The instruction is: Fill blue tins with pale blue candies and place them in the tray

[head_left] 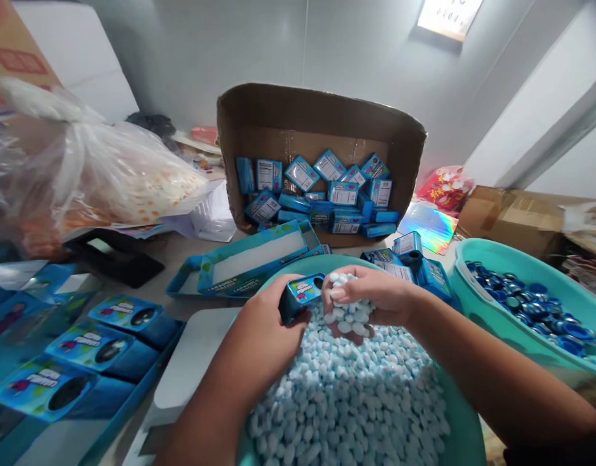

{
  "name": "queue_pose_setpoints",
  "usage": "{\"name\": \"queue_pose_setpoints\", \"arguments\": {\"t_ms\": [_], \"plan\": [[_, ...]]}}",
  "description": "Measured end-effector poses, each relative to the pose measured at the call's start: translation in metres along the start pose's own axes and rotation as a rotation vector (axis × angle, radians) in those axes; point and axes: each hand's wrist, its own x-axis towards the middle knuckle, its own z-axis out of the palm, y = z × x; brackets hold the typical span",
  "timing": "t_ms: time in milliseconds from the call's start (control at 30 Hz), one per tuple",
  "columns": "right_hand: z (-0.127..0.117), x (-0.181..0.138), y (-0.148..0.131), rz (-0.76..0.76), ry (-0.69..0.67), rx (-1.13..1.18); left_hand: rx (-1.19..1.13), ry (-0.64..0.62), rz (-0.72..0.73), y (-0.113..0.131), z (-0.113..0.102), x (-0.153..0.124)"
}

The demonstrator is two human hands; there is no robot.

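My left hand is wrapped round a small blue candy box, which has a round dark hole at the right end of its printed top. Close beside that hole, my right hand cups a heap of pale blue candies, the thumb resting over them. Both hands are above a wide turquoise basin filled with the same loose candies. Part of the box's lower side is hidden by my left fingers.
Behind the basin, a cardboard carton on its side holds several blue boxes. Blue display trays lie before it. More boxes with holes stand at left by a white device. At right, a turquoise tub contains blue caps.
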Motion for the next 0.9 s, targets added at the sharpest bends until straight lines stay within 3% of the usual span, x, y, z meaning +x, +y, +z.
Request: {"name": "queue_pose_setpoints", "arguments": {"t_ms": [333,433,900], "plan": [[0.012,0.012,0.003,-0.523,0.543,0.138,-0.029,-0.188,0.115,-0.005,0.005,-0.002],[0.017,0.019,0.009,-0.593,0.660,0.183,-0.036,-0.262,0.103,-0.003,0.005,-0.002],[0.027,0.020,0.021,-0.621,0.696,0.056,-0.165,-0.256,0.142,0.001,0.001,-0.014]]}}
